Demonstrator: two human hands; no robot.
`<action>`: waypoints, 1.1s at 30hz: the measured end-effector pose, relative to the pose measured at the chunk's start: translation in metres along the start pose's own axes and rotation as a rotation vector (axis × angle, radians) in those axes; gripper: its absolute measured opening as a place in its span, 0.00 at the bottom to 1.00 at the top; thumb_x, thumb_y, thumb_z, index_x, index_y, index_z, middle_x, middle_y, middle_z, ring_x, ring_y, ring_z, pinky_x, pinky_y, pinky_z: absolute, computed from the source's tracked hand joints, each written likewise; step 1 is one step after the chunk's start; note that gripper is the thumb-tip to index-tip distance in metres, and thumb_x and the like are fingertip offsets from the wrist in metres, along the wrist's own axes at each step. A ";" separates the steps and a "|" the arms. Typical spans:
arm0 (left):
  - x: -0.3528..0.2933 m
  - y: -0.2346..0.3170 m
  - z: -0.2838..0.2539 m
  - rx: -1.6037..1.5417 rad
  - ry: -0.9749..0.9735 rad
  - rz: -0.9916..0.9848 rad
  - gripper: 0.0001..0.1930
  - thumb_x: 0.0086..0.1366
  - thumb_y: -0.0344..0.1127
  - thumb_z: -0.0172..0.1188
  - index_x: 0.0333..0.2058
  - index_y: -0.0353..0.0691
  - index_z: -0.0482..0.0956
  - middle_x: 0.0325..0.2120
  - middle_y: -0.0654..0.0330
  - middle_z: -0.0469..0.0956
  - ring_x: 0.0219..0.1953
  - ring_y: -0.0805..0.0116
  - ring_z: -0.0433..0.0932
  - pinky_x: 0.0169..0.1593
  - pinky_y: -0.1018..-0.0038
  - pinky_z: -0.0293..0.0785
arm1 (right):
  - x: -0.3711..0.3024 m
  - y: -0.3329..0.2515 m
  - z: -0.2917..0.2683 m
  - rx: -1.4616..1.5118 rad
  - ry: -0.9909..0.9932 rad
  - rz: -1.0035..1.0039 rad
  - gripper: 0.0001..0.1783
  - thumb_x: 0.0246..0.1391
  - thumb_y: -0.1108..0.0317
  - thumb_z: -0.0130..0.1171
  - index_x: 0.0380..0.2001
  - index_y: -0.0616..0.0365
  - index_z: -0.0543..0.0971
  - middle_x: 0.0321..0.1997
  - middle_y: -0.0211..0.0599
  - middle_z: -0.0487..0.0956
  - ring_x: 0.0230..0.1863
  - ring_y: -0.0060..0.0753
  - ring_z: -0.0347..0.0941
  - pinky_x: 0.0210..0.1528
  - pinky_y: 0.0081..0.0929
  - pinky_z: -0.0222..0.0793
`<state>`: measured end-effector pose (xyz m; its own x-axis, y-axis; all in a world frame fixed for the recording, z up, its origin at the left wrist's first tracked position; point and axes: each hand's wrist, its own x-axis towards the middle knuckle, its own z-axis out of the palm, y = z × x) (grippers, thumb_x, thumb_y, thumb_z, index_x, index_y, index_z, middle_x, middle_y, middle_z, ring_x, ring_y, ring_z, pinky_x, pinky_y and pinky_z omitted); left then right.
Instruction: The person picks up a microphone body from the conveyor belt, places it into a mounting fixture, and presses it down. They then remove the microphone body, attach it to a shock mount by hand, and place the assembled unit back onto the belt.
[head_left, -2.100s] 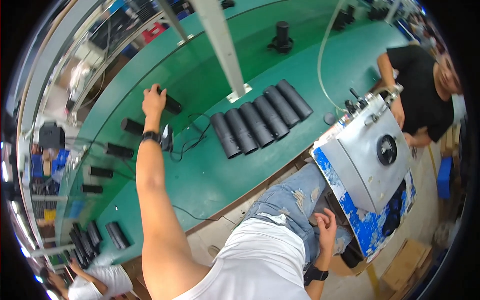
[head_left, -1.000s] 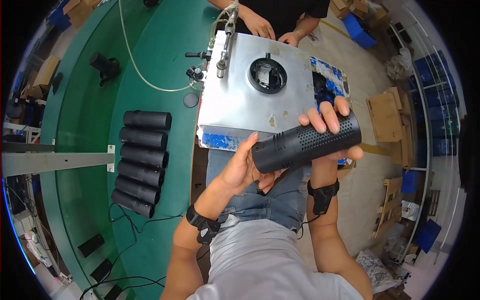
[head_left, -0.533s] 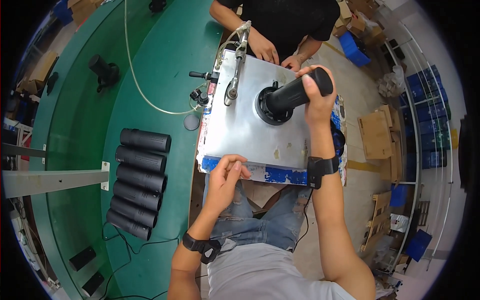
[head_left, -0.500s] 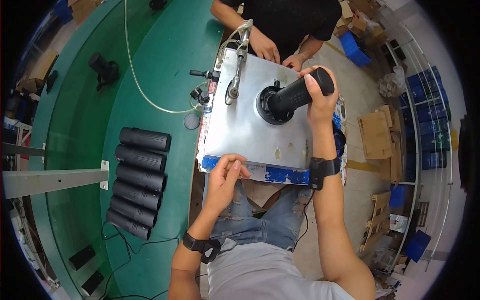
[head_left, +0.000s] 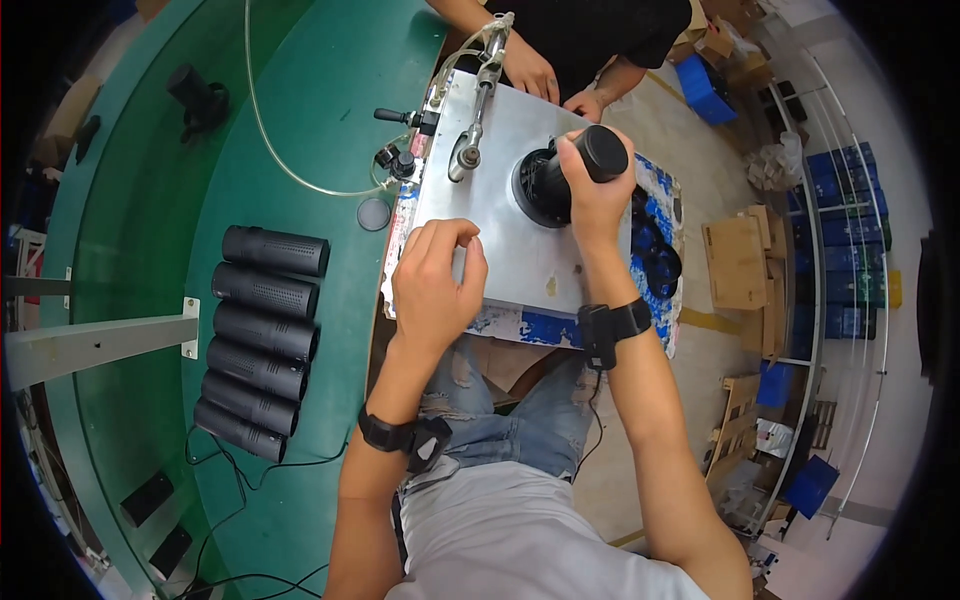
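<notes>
My right hand [head_left: 603,190] is wrapped round a black cylinder [head_left: 603,152] that tilts up from a wide black ring-shaped base [head_left: 538,190]. That base rests on a bare metal plate [head_left: 500,255]. Over the plate's near left part hovers my left hand [head_left: 440,280], fingers loosely bent and thumb apart, with nothing visible in it. Just beyond it, a metal lever-like tool [head_left: 475,135] with a round head lies over the plate, joined to a fixture at the far left edge.
Several black perforated cylinders [head_left: 262,340] lie in a row on the green bench [head_left: 340,120] at left, near a dark round disc [head_left: 373,214]. Black ring-like parts [head_left: 655,250] sit right of the plate. Across the plate, a co-worker's hands [head_left: 590,103] rest near its edge.
My left hand has moved forward from the plate's near edge to above it. My right hand has shifted left with the cylinder, which stands more upright and is seen more end-on.
</notes>
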<state>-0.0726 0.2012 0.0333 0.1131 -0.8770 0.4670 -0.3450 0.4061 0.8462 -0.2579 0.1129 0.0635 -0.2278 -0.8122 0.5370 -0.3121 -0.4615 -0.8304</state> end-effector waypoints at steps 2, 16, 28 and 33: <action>-0.003 -0.011 0.010 0.085 0.007 0.046 0.03 0.53 0.26 0.57 0.29 0.37 0.75 0.25 0.57 0.74 0.29 0.58 0.73 0.34 0.66 0.69 | 0.012 -0.003 -0.013 0.184 -0.295 0.165 0.20 0.49 0.71 0.63 0.44 0.62 0.70 0.37 0.38 0.78 0.41 0.28 0.74 0.50 0.26 0.68; 0.098 -0.034 -0.024 0.032 0.023 -0.118 0.09 0.58 0.34 0.56 0.33 0.35 0.79 0.27 0.54 0.81 0.32 0.60 0.80 0.38 0.69 0.73 | 0.016 0.026 -0.027 0.289 -0.393 0.007 0.21 0.49 0.65 0.58 0.44 0.62 0.67 0.35 0.45 0.76 0.40 0.36 0.72 0.50 0.34 0.68; 0.169 -0.124 -0.002 0.544 -0.570 -0.408 0.30 0.66 0.57 0.42 0.45 0.35 0.79 0.45 0.37 0.75 0.51 0.42 0.73 0.56 0.61 0.66 | 0.014 0.018 -0.020 0.260 -0.302 -0.014 0.18 0.47 0.67 0.59 0.41 0.62 0.69 0.33 0.42 0.76 0.36 0.32 0.73 0.46 0.30 0.70; 0.131 -0.132 -0.031 0.280 -0.256 -0.147 0.29 0.66 0.51 0.49 0.54 0.31 0.69 0.54 0.40 0.69 0.56 0.47 0.69 0.61 0.64 0.61 | 0.022 -0.016 -0.023 -0.015 -0.249 -0.008 0.13 0.47 0.71 0.61 0.37 0.60 0.73 0.33 0.37 0.77 0.37 0.27 0.74 0.46 0.29 0.70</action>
<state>0.0164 0.0408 -0.0092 -0.0435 -0.9706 0.2367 -0.5867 0.2166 0.7803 -0.2795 0.1108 0.0918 0.0086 -0.8721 0.4892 -0.3274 -0.4647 -0.8227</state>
